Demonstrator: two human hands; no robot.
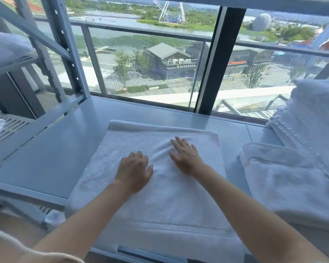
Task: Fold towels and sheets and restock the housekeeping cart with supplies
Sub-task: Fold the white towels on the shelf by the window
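- Right now a white towel (160,179) lies spread flat on the pale grey shelf surface (51,154) in front of a large window (150,59), its near edge hanging over the front lip of the shelf.
- Its far edge is doubled back on itself, so a narrow band of a lower layer shows beyond the upper one.
- Both hands rest palm down on the towel's middle, close beside each other but apart.
- The left hand (134,170) lies flat with its fingers relaxed and slightly bent, gripping nothing.
- The right hand (186,156) presses with straight, spread fingers; small creases in the cloth radiate from its fingertips.
- To the right, a folded white towel (285,179) lies on the same surface, and behind it stands a stack of folded linens (311,118).
- On the left, a metal rack (65,50) rises from the shelf, with white bedding (6,46) on an upper tier.
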